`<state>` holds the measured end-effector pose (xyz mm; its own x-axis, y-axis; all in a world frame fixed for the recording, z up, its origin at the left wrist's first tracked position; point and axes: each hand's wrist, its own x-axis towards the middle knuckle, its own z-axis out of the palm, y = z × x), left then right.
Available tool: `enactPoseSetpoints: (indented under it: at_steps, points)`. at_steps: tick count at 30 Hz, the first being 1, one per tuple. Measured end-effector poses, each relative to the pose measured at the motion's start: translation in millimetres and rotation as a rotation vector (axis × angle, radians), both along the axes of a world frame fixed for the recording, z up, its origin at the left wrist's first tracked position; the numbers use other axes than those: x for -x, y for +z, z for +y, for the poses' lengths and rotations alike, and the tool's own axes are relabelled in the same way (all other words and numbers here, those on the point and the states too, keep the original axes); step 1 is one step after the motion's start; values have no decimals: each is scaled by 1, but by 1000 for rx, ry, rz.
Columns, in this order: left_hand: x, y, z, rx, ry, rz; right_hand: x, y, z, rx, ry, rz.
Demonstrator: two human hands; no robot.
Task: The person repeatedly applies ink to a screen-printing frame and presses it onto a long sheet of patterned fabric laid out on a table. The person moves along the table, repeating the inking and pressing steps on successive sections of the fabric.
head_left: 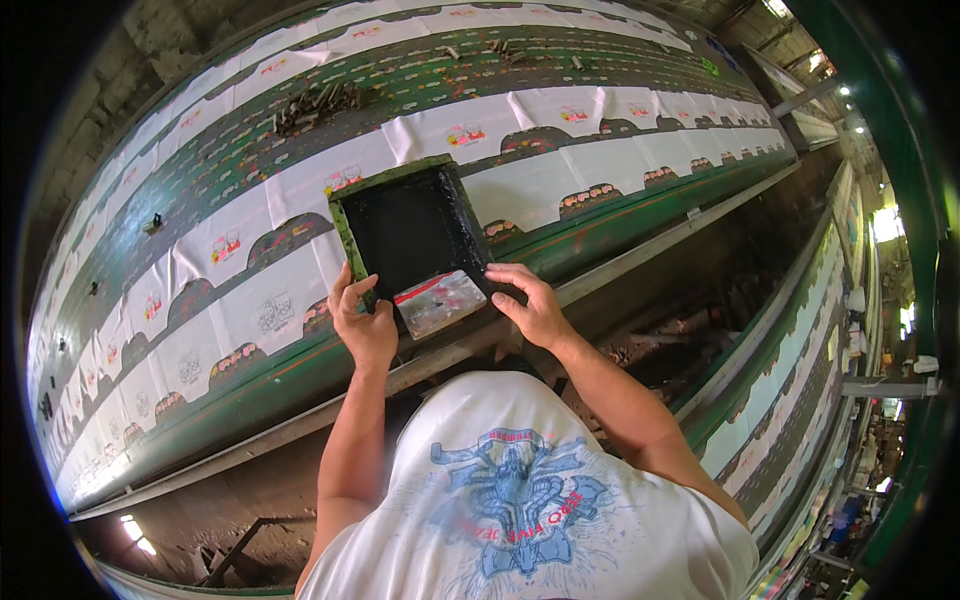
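A screen-printing frame [392, 176] with a green-stained rim and a black inside lies tilted over the near edge of a long green table. My left hand [362, 318] grips its near left corner, thumb and fingers around the rim. At the near right side my right hand [530, 303] holds the frame, fingers on the rim and thumb bent in. A smeared, pale panel [441, 305] with a red strip along its top lies at the frame's near end, between my hands. White cloth pieces [540, 193] lie in rows under and beside the frame.
Several small pink-and-red prints mark the cloths; nearer ones carry thin grey outlines [278, 312]. A pile of dark stick-like pieces [318, 105] lies farther back on the table. A rail [640, 262] runs along the near edge. Another cloth-covered table [775, 400] stands at right.
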<state>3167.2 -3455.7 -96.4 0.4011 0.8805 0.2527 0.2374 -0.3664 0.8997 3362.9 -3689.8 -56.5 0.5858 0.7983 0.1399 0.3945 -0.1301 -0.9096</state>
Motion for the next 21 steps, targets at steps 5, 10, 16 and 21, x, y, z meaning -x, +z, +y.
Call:
enactPoseSetpoints:
  at_steps: [5,10,16,21]
  points:
    - [-68,-4,-37,-61,-29,-84,-56,-8,-39,-41,-21,-23]
    - [-152,-21,-90,-23,-28,-132,-137,-10,-89,-63,-15,-33]
    - [-202,-31,-130,20,11,-83,-201,-15,-131,-70,13,6]
    - [-210,-36,-130,211,18,-153,-221,-11,-141,-64,106,16]
